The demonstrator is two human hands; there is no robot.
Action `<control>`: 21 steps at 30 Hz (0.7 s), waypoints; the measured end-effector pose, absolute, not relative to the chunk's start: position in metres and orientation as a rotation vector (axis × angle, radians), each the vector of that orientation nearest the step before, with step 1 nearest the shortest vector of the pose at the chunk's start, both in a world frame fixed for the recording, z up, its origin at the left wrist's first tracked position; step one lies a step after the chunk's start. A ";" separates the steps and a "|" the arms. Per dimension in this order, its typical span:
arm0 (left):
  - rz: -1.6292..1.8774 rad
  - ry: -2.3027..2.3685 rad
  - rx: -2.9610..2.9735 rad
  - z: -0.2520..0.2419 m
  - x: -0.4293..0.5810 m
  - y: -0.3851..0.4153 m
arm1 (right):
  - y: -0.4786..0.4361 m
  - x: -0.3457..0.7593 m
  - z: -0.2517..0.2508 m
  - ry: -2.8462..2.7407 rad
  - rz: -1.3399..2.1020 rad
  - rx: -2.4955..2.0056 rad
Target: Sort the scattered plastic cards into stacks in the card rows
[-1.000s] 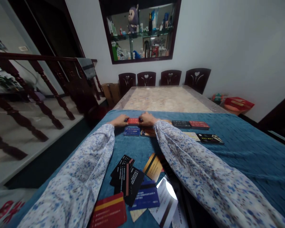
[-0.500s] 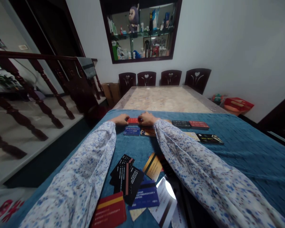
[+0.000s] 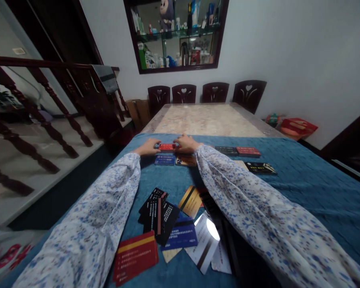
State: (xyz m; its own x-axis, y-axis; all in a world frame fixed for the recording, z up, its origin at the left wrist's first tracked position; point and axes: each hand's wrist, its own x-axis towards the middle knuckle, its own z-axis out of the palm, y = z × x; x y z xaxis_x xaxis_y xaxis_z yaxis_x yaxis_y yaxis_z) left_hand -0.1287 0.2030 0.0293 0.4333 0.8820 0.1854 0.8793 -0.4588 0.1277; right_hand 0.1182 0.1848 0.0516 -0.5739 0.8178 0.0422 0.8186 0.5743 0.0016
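Note:
A small stack of red cards lies on the blue cloth, between my two hands in the back row. My left hand has its thumb and forefinger curled at the stack's left end. My right hand grips the right end the same way, with thumb and fingers bent. Just in front of them are a blue card stack and an orange-brown card stack, the latter partly hidden by my right arm.
Black cards, red cards and black-gold cards lie to the right. Near me are loose black cards, dark red cards, a gold card, a blue card and silver cards. A dark object lies under my right arm.
The whole view has shifted slightly. My hands stay at the two ends of the red stack; my left fingertips have eased a little outward, and more of the stack's left end shows.

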 end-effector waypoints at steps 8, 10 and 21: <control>0.561 1.527 2.688 0.022 -0.128 0.179 | 0.164 0.127 0.057 -2.728 -0.137 -1.315; 0.578 1.529 2.692 0.022 -0.126 0.170 | 0.156 0.128 0.058 -2.716 -0.158 -1.300; 0.811 1.438 2.696 0.024 -0.099 0.105 | 0.111 0.150 0.056 -2.675 -0.308 -1.206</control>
State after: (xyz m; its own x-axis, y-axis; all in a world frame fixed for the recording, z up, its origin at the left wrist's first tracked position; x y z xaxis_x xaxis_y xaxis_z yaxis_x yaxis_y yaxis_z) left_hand -0.0985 0.1049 0.0240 0.4547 0.7706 0.4465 0.7809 -0.5861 0.2163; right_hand 0.1501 0.1106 0.0558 -0.6508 0.7146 0.2564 0.7542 0.6473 0.1102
